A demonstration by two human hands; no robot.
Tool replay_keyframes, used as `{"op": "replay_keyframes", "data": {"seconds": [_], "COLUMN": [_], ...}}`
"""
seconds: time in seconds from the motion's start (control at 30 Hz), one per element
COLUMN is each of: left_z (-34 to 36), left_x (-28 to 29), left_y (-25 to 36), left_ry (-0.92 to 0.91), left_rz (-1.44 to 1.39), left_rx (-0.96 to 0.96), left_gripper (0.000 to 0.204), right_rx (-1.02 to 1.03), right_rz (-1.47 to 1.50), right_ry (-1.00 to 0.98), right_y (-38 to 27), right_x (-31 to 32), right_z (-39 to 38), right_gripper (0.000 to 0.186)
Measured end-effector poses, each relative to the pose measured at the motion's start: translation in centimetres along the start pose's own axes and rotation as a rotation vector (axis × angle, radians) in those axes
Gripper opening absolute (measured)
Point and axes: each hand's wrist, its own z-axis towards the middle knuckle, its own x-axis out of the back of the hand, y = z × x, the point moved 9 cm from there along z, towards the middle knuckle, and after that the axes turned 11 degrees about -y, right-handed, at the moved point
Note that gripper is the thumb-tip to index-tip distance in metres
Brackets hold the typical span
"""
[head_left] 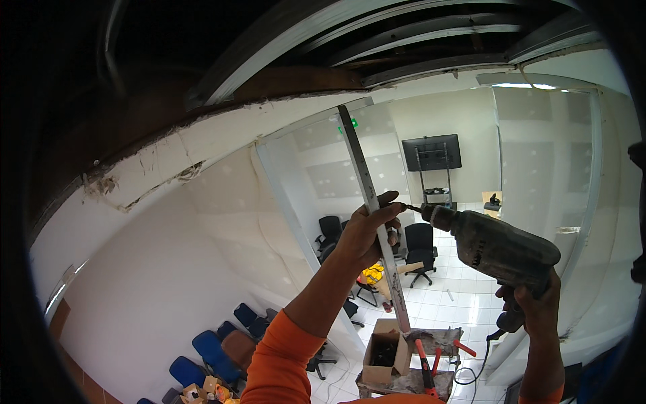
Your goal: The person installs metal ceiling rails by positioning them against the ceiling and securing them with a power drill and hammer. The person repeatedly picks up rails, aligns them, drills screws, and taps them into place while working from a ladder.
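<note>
so closest to the lens is the orange sleeve (pixel 286 357) coming up from the bottom centre of the frame. follow it up and the left hand (pixel 367 229) is wrapped around a long metal strip (pixel 367 195), fingers closed on it about mid-frame. the strip runs from the ceiling line at upper centre down to a messy workbench (pixel 431 337) at lower centre, where a cardboard box (pixel 385 355) and some red-handled tools (pixel 425 367) sit.

just right of that hand is the drill (pixel 501 249), a grubby corded one, with its bit tip touching or nearly touching the strip right by the fingers. the right hand (pixel 531 306) at right of centre is fisted tight on the grip, cord hanging below.

progress-wise, i'd say it's early: strip is lined up and held, bit is at the spot, but i can't see any hole through the metal yet. can't tell if the drill is spinning either. so positioning looks done, the actual drilling looks left.
</note>
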Motion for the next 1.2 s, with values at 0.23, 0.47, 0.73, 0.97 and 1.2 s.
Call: {"op": "replay_keyframes", "data": {"seconds": [0.23, 0.47, 0.73, 0.97, 1.2], "left_z": [0.8, 1.6, 2.1, 2.5, 2.5], "left_x": [-0.6, -1.0, -1.1, -0.7, -0.6], "left_y": [-0.1, -0.3, -0.2, -0.2, 0.9], "left_ry": [0.036, 0.04, -0.016, -0.103, -0.109], "left_rz": [0.071, 0.165, 0.19, 0.195, 0.35], "left_rx": [0.019, 0.051, 0.063, 0.117, 0.086], "left_gripper": [0.055, 0.06, 0.062, 0.063, 0.066], "right_rx": [-0.012, -0.013, -0.017, 0.127, -0.023], "right_rz": [0.01, 0.004, 0.039, -0.339, -0.034], "right_ry": [0.016, 0.021, 0.029, 0.076, 0.051], "right_y": [1.3, 2.1, 3.1, 2.4, 5.9], "right_x": [1.2, 1.7, 2.0, 0.9, 0.1], "right_z": [0.2, -0.2, -0.8, -2.1, -2.2], "right_gripper": [0.069, 0.07, 0.07, 0.083, 0.07]}}
